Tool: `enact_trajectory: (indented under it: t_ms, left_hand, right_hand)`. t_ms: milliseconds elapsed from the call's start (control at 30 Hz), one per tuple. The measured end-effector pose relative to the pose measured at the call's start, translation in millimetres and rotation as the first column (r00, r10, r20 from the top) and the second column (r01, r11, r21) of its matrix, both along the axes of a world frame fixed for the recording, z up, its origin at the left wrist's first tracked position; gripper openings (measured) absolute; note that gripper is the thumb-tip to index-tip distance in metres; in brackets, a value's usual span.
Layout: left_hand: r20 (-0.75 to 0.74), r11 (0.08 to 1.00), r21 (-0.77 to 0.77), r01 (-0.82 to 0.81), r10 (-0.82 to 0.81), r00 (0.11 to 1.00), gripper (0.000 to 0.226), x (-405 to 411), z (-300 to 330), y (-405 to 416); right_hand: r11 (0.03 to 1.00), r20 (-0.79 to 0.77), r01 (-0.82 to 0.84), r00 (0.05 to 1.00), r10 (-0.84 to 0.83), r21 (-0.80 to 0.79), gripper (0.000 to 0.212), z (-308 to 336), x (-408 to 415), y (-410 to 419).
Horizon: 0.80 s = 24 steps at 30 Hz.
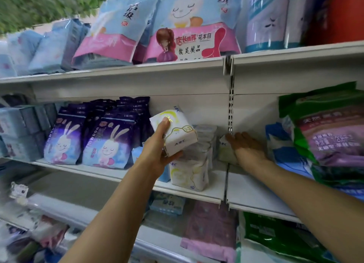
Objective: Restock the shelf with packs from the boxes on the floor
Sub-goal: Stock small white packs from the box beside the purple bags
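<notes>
White pack (178,133) with yellow swirls; dark purple packs (109,142) printed with white rabbits; green and purple bag (331,128); white shelf (199,189).

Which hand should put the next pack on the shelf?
The left hand, probably. It already grips a white pack just above the white packs on the middle shelf. The right hand holds nothing and lies flat against a pack farther back.

A white pack (177,132) with yellow print, tilted, is gripped in the left hand (159,146) above a white stack (190,173) on the middle shelf (246,191), just beside purple rabbit packs (107,142).
</notes>
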<state>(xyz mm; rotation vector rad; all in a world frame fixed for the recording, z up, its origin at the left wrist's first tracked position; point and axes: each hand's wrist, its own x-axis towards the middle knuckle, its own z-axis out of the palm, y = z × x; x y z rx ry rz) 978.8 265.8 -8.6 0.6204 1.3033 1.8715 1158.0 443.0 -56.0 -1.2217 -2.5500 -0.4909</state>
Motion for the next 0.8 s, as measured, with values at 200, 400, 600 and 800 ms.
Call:
enact_trajectory:
  t_ms: [200, 400, 600, 800]
  left_hand:
    - [-0.02, 0.999, 0.01, 0.043, -0.042, 0.999, 0.041, -10.2, 4.2, 18.3]
    - [-0.016, 0.998, -0.009, 0.064, -0.064, 0.998, 0.042, -24.9, 0.0, 23.8]
    - [-0.01, 0.995, -0.006, 0.099, -0.1, 0.995, 0.058, -28.7, -5.1, 20.6]
    - [-0.016, 0.988, 0.044, 0.147, -0.146, 0.989, 0.049, -23.1, -6.1, 6.6]
  right_hand:
    - [0.989, 0.124, 0.083, 0.99, -0.068, -0.122, 0.045, 13.9, -10.8, 15.5]
    - [0.988, 0.035, 0.05, 0.998, -0.045, -0.148, 0.049, -5.8, -17.5, 39.2]
    - [0.978, 0.073, 0.028, 0.997, -0.014, -0.206, 0.055, -1.9, -18.3, 51.8]
    - [0.973, -0.331, -0.127, 0.942, 0.056, -0.194, 0.04, 20.4, -19.0, 21.5]
